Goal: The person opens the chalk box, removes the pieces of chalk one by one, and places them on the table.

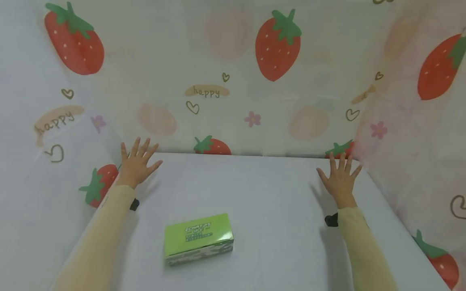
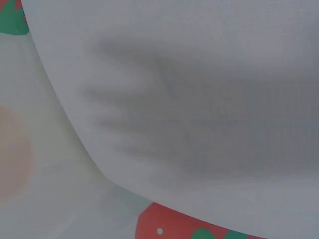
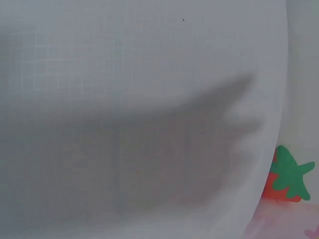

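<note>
In the head view, a green box with white and dark lettering on its lid and a camouflage-like pattern along its side lies on the white table, nearer to me and left of the middle. My left hand is held with fingers spread near the table's far left corner, holding nothing. Toward the far right corner, my right hand also has its fingers spread and holds nothing. Both hands are well apart from the box. Each wrist view shows only a hand's shadow on the white surface, not the hand itself.
Behind the table hangs a pale curtain printed with strawberries, hearts and "happy" lettering. Similar printed sheets enclose the left and right sides. A small black piece shows under the left wrist and another dark piece beside the right wrist.
</note>
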`<state>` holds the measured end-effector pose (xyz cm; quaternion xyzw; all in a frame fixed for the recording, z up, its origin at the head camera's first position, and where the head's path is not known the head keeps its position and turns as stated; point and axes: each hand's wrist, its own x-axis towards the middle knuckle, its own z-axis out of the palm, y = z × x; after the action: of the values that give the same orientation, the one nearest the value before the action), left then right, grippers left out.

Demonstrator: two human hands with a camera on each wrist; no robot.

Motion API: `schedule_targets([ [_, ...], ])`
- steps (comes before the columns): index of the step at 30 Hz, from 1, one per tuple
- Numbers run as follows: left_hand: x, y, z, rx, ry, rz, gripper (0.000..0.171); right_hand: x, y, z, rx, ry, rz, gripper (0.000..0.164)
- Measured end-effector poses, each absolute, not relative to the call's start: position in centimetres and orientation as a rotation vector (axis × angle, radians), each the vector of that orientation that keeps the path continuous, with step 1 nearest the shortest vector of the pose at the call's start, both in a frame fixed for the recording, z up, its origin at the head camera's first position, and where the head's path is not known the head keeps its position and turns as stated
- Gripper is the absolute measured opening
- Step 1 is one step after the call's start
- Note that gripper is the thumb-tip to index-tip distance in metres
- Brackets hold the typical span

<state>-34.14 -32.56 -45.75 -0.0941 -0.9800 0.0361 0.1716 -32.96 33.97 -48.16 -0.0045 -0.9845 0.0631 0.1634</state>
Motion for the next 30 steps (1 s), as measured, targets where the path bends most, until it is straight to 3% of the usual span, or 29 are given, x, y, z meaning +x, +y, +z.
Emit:
schedule_targets([
  [19, -33.5, -33.5, -46.1, -0.194, -2.784, -0.11, 0.068, -34.0, 29.7, -46.4, 0.007, -2.814, 0.427, 0.079],
  [24, -32.7, -33.0, -45.8, -0.213, -2.706, -0.184, 0.067, -33.5, 28.3, -46.6, 0.109, -2.751, 0.492, 0.072],
  [30, -29.4, -31.8, -45.5, -0.255, -2.581, -0.349, 0.054, -32.3, 25.1, -47.3, 0.331, -2.633, 0.584, 0.057],
])
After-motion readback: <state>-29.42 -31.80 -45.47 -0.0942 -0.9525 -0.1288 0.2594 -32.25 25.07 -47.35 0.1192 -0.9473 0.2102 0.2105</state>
